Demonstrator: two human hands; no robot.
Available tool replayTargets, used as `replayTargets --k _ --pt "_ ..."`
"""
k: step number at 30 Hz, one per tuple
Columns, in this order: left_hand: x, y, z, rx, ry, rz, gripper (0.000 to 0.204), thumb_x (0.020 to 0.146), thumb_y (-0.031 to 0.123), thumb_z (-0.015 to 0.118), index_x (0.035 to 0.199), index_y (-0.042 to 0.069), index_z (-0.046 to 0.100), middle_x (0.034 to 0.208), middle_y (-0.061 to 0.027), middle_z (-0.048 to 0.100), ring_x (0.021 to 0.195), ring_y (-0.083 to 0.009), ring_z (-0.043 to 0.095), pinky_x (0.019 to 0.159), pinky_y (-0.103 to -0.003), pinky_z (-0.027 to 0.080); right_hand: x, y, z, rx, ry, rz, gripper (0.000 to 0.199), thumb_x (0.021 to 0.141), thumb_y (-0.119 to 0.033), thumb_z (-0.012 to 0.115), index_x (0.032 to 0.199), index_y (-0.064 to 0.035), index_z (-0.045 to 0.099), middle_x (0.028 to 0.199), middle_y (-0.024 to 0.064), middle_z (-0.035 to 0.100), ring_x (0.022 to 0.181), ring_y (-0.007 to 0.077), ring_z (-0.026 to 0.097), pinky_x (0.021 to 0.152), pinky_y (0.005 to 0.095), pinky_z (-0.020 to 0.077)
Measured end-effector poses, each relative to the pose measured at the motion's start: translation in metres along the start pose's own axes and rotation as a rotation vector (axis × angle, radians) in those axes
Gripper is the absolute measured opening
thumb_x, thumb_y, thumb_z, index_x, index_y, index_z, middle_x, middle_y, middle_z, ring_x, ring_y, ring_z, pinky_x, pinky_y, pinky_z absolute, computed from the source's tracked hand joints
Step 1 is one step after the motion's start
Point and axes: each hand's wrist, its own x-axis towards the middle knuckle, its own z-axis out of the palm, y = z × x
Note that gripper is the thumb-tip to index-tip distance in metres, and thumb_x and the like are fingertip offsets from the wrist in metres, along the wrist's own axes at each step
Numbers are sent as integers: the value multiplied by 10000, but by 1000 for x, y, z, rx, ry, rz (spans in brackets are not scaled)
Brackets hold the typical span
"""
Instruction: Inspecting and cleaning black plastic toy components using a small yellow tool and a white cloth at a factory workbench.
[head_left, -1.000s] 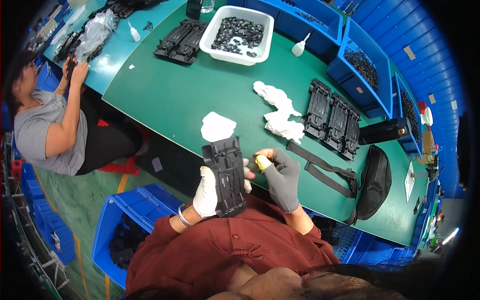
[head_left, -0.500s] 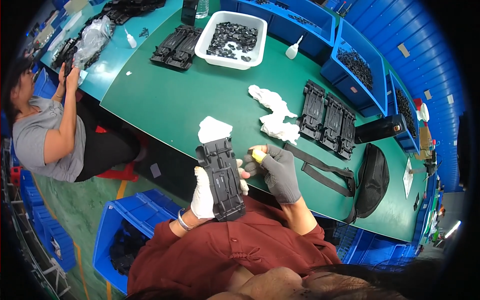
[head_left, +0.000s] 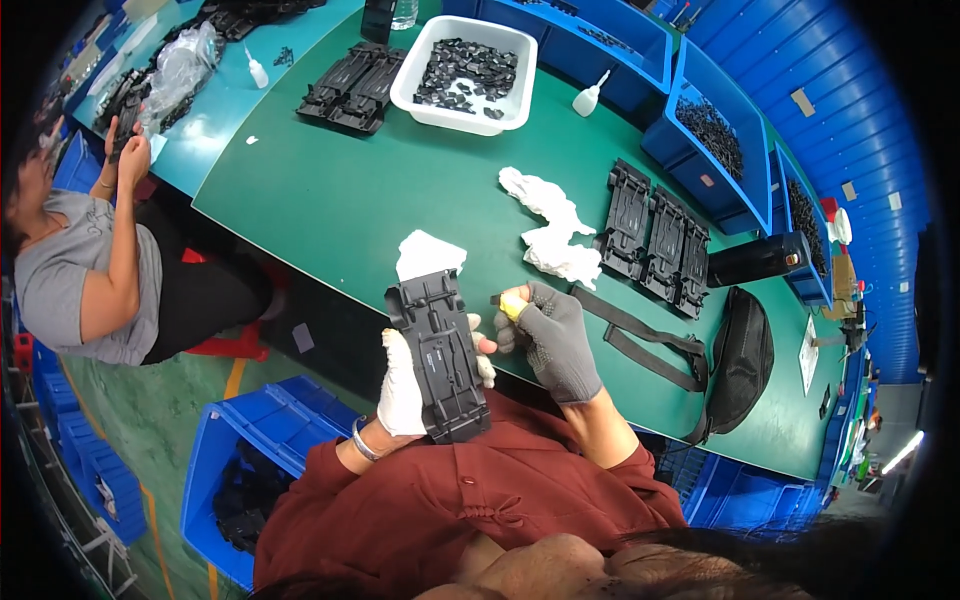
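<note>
My left hand, in a white glove with bare fingertips, is closed around a long black moulded plastic part. It holds the part tilted in front of my chest, ribbed side up. Just right of it my right hand, in a grey glove with yellow tape on the thumb, is pinched closed. A small black piece pokes out at its fingertips; its shape is mostly hidden. On the green table beyond the held part lies a white cloth.
Similar black parts lie at the right, others at the far left. A white tub and blue bins hold small black pieces. Crumpled white gloves, a squeeze bottle, a black flask and bag lie about. A co-worker sits left.
My right fingertips have shifted slightly, and the small black piece now shows at them. The held part has barely moved. At left, the co-worker's hands have moved away from the plastic bag.
</note>
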Motion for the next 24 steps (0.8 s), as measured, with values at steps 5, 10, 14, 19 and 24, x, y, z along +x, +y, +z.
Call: replayTargets --k 5,10,14,19,24 --pt "-3 7 1 16 5 44 1222 875 987 485 1622 22 435 1383 -234 667 1112 -400 738 970 -553 628 10 -4 12 -309 8 -198 163 1077 -126 684 1076 32 727 916 44 708 746 110 641 695 289 538" --pt "-12 20 3 199 -20 121 1365 767 1022 559 1696 49 332 1449 -223 623 1138 -411 736 964 -538 640 42 -7 25 -1015 87 -782 86 949 9 694 1019 14 745 885 87 683 746 234 655 695 359 520" --pt "-24 29 5 321 -6 211 1182 897 738 774 1721 51 279 1479 -195 600 1182 -369 732 992 -514 636 51 -10 32 -1240 64 -1043 231 812 76 710 1016 -27 741 941 118 672 860 331 649 734 431 529" --pt "-30 39 3 312 24 226 955 1029 456 797 1714 28 290 1467 -179 608 1194 -336 730 1020 -491 615 57 -21 41 -1413 -41 -1146 265 794 18 757 1033 -81 701 966 67 660 885 297 626 747 428 517" --pt "-33 41 -3 283 62 256 824 1095 380 723 1715 39 302 1457 -176 621 1183 -331 737 1008 -477 611 63 -22 51 -1560 -136 -1188 225 825 -32 747 1037 -91 704 986 57 671 909 282 625 754 430 508"
